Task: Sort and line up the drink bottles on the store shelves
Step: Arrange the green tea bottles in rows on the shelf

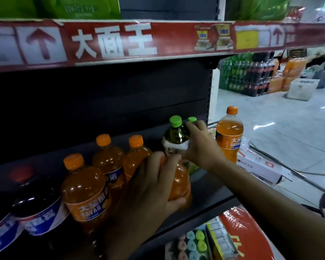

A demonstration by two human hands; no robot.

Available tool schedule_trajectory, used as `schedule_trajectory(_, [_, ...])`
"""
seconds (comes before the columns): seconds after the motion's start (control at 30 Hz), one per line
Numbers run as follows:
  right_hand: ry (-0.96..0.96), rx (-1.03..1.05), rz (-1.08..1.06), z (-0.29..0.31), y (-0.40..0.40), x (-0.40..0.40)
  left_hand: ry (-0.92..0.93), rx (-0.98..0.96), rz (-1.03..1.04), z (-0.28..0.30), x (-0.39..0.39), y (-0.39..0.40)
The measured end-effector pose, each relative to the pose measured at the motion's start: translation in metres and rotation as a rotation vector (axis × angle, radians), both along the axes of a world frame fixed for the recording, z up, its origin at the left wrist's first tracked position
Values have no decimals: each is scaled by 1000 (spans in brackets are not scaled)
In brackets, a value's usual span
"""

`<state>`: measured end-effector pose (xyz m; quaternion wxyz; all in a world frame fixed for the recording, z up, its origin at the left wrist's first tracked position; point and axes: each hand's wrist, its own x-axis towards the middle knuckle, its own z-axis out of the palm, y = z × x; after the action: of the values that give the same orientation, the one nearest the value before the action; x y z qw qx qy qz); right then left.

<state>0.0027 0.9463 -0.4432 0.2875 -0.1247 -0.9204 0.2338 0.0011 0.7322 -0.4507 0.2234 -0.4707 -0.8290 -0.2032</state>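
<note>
Orange plastic bottle (pixel 178 182) under curled left fingers (pixel 169 162); green-capped bottle (pixel 174 136) in right hand (pixel 199 145).

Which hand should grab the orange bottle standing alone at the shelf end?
Probably the right hand: it is beside that lone orange bottle, though gripping a green-capped bottle. The left hand holds another orange bottle.

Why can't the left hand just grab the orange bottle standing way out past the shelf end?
Probably can't yet: the left hand grips an orange bottle, and the right hand on the green-capped bottle crosses its way to the end bottle.
</note>
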Motion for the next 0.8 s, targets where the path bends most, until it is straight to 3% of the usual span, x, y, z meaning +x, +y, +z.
schedule_trajectory(0.13, [95,10,-85,14,7,51,-38,-134,-34,19,1,17])
schedule_trajectory(0.47, [183,-189,-128,21,-15,141,190,-409,143,52,-30,67])
schedule_trajectory(0.57, [194,-246,-96,22,-23,152,181,-419,180,51,-29,64])
schedule_trajectory(0.67, [192,-287,-53,26,-33,162,196,-322,76,53,-12,48])
schedule_trajectory(0.73, [191,-307,-24,32,-40,168,53,-231,-110,55,7,32])
schedule_trajectory(0.8, [185,-331,13,38,-49,174,-423,-186,-383,59,30,16])
